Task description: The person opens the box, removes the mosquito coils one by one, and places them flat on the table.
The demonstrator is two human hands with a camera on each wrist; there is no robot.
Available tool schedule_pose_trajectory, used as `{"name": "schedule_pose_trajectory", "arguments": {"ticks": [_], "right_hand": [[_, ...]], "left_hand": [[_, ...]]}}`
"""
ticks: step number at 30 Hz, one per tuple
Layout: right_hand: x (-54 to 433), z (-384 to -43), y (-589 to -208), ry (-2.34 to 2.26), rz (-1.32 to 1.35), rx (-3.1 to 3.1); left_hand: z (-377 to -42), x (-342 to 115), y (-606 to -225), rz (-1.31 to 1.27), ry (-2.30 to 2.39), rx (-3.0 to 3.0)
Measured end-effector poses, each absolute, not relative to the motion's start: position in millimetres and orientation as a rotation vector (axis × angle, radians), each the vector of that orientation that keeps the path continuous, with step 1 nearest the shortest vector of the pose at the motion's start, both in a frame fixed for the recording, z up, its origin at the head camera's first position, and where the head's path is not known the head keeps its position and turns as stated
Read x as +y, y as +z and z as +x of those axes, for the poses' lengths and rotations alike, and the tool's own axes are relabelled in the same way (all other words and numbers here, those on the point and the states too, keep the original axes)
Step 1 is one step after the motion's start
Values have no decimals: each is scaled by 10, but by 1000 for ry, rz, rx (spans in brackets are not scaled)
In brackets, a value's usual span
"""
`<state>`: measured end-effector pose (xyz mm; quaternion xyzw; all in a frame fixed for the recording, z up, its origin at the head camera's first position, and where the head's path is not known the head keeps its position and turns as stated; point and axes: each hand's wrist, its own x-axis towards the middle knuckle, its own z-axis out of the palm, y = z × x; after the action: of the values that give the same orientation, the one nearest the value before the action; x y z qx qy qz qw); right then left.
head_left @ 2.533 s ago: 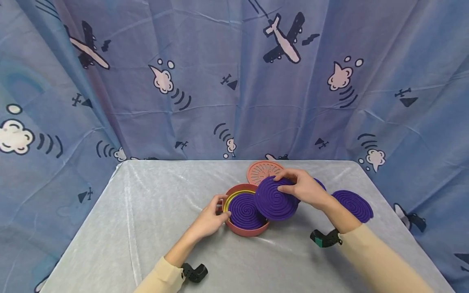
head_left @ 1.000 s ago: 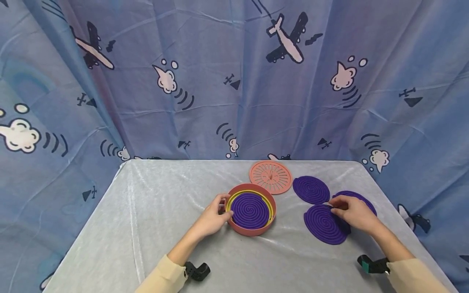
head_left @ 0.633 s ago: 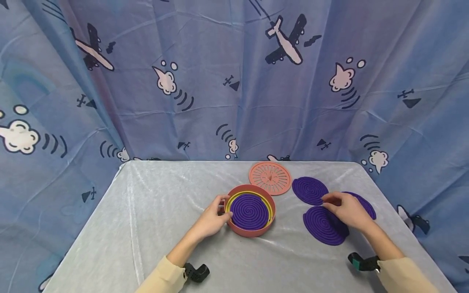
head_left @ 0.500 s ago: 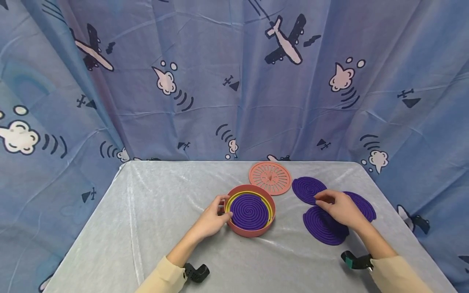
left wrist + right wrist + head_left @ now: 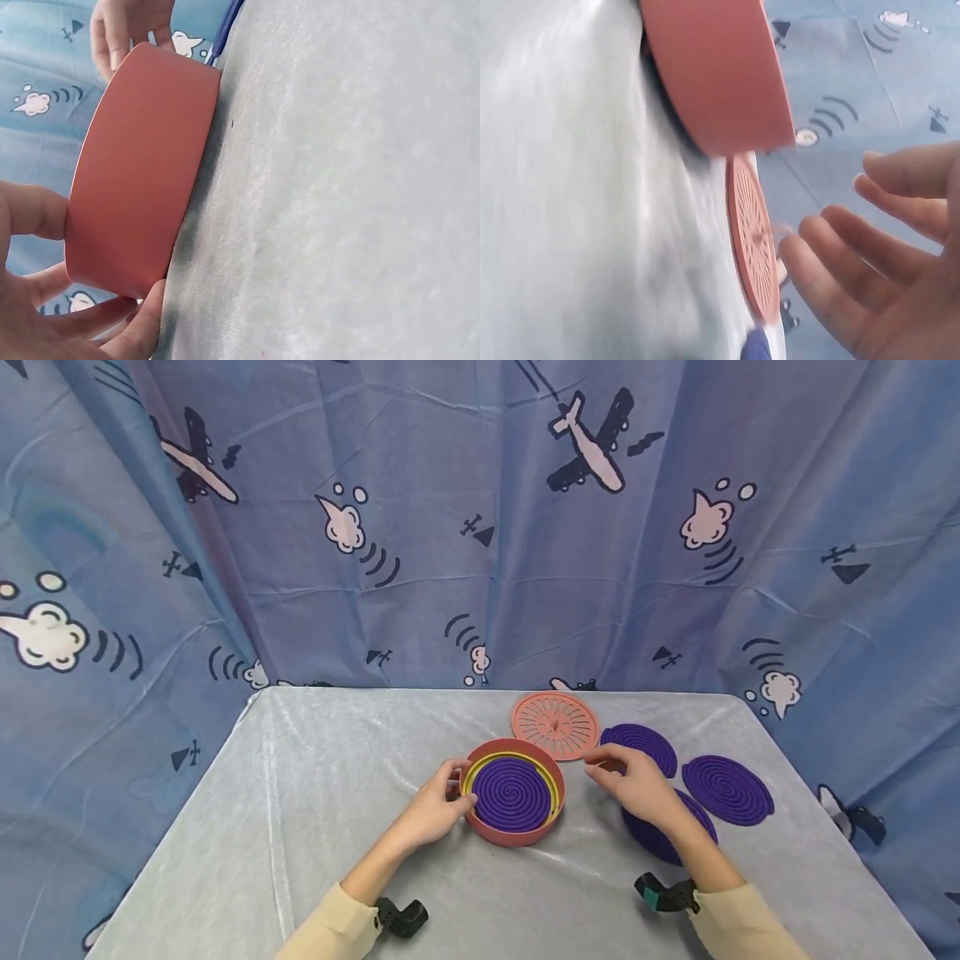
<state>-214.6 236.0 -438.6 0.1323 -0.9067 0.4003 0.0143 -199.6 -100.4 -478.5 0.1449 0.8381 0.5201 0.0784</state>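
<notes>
A round coral-red box [image 5: 512, 839] stands on the table, with a yellow ring [image 5: 556, 797] inside its wall and a purple spiral coaster [image 5: 510, 792] lying within. My left hand [image 5: 432, 807] grips the box's left side, thumb at the rim and fingers against the outer wall; the left wrist view shows this grip close up. To the right of the box my right hand [image 5: 637, 785] hangs above the table, holding nothing, its fingers loosely bent and spread apart in the right wrist view. It partly covers a purple coaster [image 5: 652, 839] beneath it.
Behind the box lies a coral slotted lid [image 5: 555, 725] with a small knob. Two more purple spiral coasters lie at the right, one near the lid [image 5: 645, 745] and one farther right [image 5: 727, 790]. A patterned curtain [image 5: 420, 527] rises behind the table's back edge.
My right hand, which held a purple coaster over the box, laid it on the table at the right, let go and came back leftward. My left hand kept its grip on the box.
</notes>
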Motion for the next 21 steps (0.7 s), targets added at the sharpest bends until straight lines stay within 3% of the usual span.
{"name": "schedule_pose_trajectory", "arguments": {"ticks": [21], "right_hand": [[2021,-2174,-4742,1922,401,-2698]], "left_hand": [[-1997,-1004,-4777,421,1561,2484]]}}
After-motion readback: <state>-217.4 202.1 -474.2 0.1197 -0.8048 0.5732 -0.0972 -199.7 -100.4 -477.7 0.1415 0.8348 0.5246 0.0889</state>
